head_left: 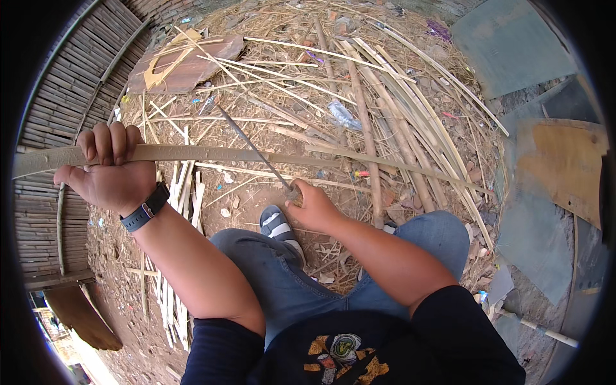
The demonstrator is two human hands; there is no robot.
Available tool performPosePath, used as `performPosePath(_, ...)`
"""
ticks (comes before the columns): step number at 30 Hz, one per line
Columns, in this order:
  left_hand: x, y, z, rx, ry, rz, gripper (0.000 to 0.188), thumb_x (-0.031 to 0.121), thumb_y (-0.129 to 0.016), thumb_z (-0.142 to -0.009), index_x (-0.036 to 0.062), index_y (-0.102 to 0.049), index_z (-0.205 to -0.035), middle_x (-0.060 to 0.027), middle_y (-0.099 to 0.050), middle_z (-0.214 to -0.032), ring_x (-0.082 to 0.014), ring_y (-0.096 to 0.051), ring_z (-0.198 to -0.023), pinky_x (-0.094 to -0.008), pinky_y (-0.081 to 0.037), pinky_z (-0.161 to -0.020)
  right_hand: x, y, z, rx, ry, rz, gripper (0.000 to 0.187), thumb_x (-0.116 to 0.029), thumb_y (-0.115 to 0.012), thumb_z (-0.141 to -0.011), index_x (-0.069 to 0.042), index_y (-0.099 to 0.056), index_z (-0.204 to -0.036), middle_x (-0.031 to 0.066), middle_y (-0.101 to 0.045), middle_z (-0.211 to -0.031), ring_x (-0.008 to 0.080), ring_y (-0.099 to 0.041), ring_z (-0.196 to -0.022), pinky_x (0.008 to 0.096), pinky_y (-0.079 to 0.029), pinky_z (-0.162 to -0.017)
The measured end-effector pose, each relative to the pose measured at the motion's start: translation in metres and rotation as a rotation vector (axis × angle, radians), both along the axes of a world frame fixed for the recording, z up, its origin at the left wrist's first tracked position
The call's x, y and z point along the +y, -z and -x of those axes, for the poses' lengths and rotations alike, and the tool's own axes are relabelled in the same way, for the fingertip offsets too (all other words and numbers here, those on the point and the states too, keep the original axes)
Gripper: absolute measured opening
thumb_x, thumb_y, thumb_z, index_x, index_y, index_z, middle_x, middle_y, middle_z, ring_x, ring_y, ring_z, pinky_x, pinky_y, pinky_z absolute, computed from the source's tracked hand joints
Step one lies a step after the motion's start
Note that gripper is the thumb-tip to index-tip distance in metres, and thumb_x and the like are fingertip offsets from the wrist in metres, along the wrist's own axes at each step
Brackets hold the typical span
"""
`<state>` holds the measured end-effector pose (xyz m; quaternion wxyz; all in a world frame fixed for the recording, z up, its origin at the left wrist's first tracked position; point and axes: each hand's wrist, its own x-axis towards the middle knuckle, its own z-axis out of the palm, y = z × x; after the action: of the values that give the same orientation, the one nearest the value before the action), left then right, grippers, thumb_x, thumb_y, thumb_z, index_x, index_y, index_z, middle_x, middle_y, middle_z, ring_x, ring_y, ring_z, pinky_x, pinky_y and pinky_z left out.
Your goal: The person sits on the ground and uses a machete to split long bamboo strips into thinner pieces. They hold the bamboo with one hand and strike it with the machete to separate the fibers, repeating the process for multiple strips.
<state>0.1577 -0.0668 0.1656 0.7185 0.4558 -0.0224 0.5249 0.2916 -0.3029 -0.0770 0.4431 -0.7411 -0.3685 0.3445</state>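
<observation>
My left hand (114,170), with a dark watch on its wrist, is wrapped round a long, flat bamboo strip (199,153). The strip runs level from the left edge toward the middle. My right hand (312,205) is closed on the short handle of a long, narrow-bladed knife (251,144). Its blade points up and to the left, crossing the strip right of my left hand. Whether blade and strip touch, I cannot tell. Another bamboo strip (398,165) slants from the middle toward the right; how its left end lies against the held one is unclear.
Split bamboo strips (430,122) and thin poles (364,122) litter the dirt ground ahead. More pale strips (170,295) lie by my left leg. A brown board (186,64) rests at the far left, beside a bamboo-slat wall (70,83). Grey sheets (513,45) stand at the right.
</observation>
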Motion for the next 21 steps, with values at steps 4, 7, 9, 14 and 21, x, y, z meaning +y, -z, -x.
performPosePath(4, 0.002, 0.001, 0.001, 0.041, -0.112, 0.006, 0.07, 0.085, -0.041, -0.091, 0.017, -0.044, -0.074, 0.0037, -0.034, -0.061, -0.0099, -0.028, -0.052, -0.0257, -0.022, -0.052, -0.007, 0.053, -0.02, 0.532, 0.258, 0.282, 0.052, -0.02, -0.073, -0.087, 0.006, -0.052, -0.127, 0.0183, -0.066, -0.081, 0.0266, -0.066, -0.062, 0.0399, -0.053, -0.06)
performPosePath(7, 0.019, 0.009, 0.015, -0.005, -0.03, 0.013, 0.07, 0.085, -0.04, -0.091, 0.017, -0.044, -0.074, 0.0038, -0.034, -0.061, -0.0101, -0.028, -0.052, -0.0262, -0.023, -0.052, 0.001, 0.014, -0.013, 0.338, 0.107, 0.217, 0.047, -0.019, -0.073, -0.088, 0.005, -0.052, -0.122, 0.0137, -0.063, -0.074, 0.0212, -0.061, -0.054, 0.0375, -0.048, -0.052)
performPosePath(9, 0.01, 0.004, 0.001, 0.019, -0.068, 0.017, 0.073, 0.085, -0.034, -0.093, 0.0157, -0.044, -0.071, 0.0032, -0.034, -0.06, -0.0106, -0.028, -0.052, -0.026, -0.022, -0.051, 0.008, 0.012, 0.002, -0.035, 0.067, -0.132, 0.045, -0.021, -0.073, -0.088, 0.005, -0.055, -0.12, 0.0158, -0.067, -0.075, 0.0265, -0.064, -0.059, 0.0406, -0.05, -0.06)
performPosePath(14, -0.001, 0.002, -0.001, -0.004, 0.025, -0.01, 0.074, 0.086, -0.032, -0.092, 0.0157, -0.044, -0.07, 0.0036, -0.035, -0.06, -0.0106, -0.03, -0.052, -0.0257, -0.023, -0.051, 0.002, -0.01, 0.005, -0.005, 0.05, 0.059, 0.047, -0.022, -0.072, -0.087, 0.003, -0.059, -0.124, 0.0222, -0.071, -0.088, 0.0354, -0.069, -0.081, 0.0437, -0.054, -0.075)
performPosePath(21, 0.007, 0.005, -0.001, -0.009, 0.038, -0.032, 0.072, 0.086, -0.037, -0.091, 0.0172, -0.044, -0.072, 0.0044, -0.036, -0.062, -0.0093, -0.029, -0.052, -0.0251, -0.023, -0.052, 0.005, -0.01, 0.009, 0.17, 0.16, 0.004, 0.046, -0.023, -0.072, -0.085, 0.002, -0.059, -0.122, 0.0237, -0.069, -0.087, 0.0357, -0.068, -0.078, 0.0437, -0.053, -0.072)
